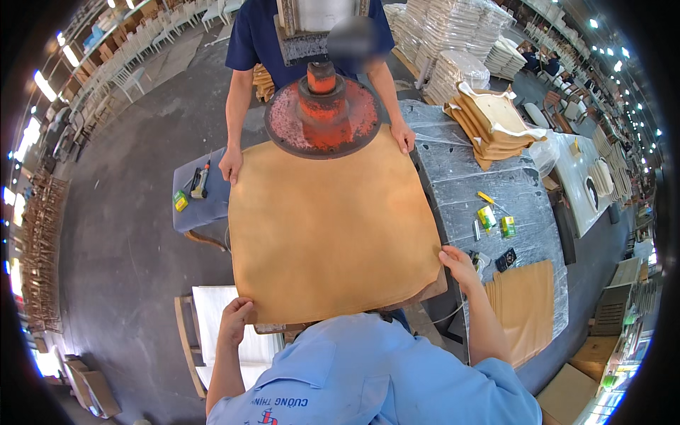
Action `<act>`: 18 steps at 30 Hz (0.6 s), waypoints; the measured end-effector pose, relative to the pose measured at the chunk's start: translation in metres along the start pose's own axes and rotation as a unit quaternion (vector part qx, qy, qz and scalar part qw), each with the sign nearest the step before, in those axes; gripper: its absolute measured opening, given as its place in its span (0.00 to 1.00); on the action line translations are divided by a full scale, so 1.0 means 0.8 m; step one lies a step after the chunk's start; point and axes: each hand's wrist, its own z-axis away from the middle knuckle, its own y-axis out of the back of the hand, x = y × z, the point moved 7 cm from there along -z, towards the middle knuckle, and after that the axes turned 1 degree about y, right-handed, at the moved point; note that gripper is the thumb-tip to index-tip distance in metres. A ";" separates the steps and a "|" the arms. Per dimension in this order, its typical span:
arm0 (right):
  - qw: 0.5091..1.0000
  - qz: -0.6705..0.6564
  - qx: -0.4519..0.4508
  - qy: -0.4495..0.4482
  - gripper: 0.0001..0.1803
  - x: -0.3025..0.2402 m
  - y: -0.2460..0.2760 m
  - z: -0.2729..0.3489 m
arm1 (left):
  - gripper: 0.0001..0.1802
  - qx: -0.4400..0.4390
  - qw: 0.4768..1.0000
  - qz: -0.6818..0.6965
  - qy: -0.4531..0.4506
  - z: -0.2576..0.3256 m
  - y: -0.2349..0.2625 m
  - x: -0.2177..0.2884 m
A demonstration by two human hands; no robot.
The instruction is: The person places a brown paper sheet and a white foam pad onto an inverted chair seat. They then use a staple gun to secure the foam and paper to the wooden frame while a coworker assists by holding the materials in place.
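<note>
A large tan leather-like sheet [333, 234] is stretched out in front of me, its far edge under a worn red round press head [322, 117]. My left hand [237, 315] is closed on the sheet's near left corner, thumb on top. My right hand [459, 266] pinches its right edge near the near right corner. Across from me, a co-worker in dark blue holds the far corners, one hand [231, 165] at the left and the other hand [403, 136] at the right. What supports the sheet underneath is mostly hidden.
At right, a plastic-covered table [453, 170] carries folded tan sheets [524, 304], small green-yellow boxes [487, 217], a yellow-handled tool [486, 197] and stacked tan cushions [489, 124]. A blue-grey padded seat [195, 212] with a staple gun [200, 185] stands left; a white-seated chair [216, 319] stands near left.
</note>
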 end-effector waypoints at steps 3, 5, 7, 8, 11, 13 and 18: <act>0.996 0.074 0.026 0.045 0.14 0.001 0.003 -0.029 | 0.09 -0.023 0.999 0.015 -0.039 -0.011 -0.011 -0.005; 0.998 0.050 0.035 0.027 0.10 0.011 0.003 -0.035 | 0.12 0.005 0.999 0.009 -0.050 -0.011 -0.008 -0.010; 0.999 0.018 0.043 0.018 0.08 0.021 0.001 -0.040 | 0.12 0.029 0.997 -0.001 -0.065 -0.012 -0.005 -0.010; 0.999 0.015 0.036 0.015 0.07 0.023 -0.004 -0.042 | 0.12 0.051 0.996 -0.040 -0.066 -0.010 0.001 -0.011; 1.000 0.019 0.024 0.001 0.08 0.027 -0.012 -0.047 | 0.10 0.196 0.918 -0.338 -0.076 -0.001 0.014 0.002; 0.997 0.022 0.070 0.022 0.09 0.028 0.000 -0.043 | 0.15 0.278 0.807 -0.453 -0.258 0.025 -0.025 0.041; 0.899 0.294 0.200 0.256 0.16 -0.054 -0.014 -0.001 | 0.24 0.054 0.718 -0.529 -0.450 0.060 -0.199 0.041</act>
